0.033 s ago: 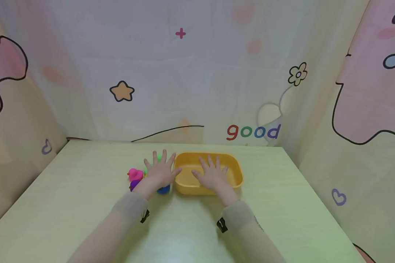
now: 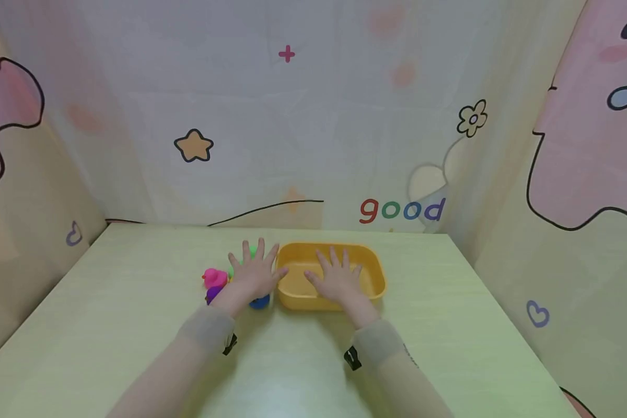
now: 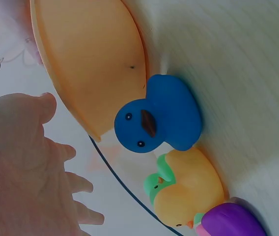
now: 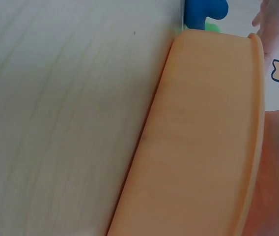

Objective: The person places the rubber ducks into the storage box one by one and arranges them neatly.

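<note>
The left hand (image 2: 254,275) is hovering above the ducks (image 2: 215,277), its fingers pointing straight and apart, gripping nothing. The right hand (image 2: 340,282) is hovering over the tub (image 2: 310,302), fingers likewise spread and gripping nothing. At least 5 ducks are sitting on the table (image 2: 136,325) left of the tub, the blue duck (image 3: 176,113) just beside it. They are looking light, soft and smooth, so a gentle pinch round the body is probably suiting them. The tub is seeming light and fairly stiff, its rim offering the likeliest hold.
</note>
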Tool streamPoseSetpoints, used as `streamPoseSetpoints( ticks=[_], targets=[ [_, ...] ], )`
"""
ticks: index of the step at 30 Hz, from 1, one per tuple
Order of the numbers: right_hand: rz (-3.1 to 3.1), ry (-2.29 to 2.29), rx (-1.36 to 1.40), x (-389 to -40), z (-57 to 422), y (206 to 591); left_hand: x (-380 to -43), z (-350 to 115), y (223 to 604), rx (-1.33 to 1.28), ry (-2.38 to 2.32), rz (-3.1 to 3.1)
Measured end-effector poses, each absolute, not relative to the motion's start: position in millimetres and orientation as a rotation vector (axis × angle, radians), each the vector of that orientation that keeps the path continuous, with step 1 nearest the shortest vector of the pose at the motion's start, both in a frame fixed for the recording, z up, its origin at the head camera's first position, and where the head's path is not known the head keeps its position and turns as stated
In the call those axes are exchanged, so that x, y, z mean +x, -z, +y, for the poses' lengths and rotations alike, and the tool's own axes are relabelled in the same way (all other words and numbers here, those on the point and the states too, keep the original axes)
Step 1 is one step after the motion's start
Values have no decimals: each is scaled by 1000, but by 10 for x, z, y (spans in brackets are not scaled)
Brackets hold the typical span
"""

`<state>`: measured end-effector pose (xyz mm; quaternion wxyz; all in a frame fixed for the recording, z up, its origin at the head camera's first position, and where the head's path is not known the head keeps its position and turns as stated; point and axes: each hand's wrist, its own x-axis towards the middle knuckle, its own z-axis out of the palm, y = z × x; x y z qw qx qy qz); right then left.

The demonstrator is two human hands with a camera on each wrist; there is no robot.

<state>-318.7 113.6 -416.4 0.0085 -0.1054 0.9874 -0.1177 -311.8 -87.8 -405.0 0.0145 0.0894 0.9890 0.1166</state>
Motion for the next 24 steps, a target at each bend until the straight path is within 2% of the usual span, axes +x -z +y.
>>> streamPoseSetpoints(
  ticks=[24],
  targets=[
    [3217,578,-318,-3186,1235,4000,-3095,-1026,4014,235,-540,3051]
  ],
)
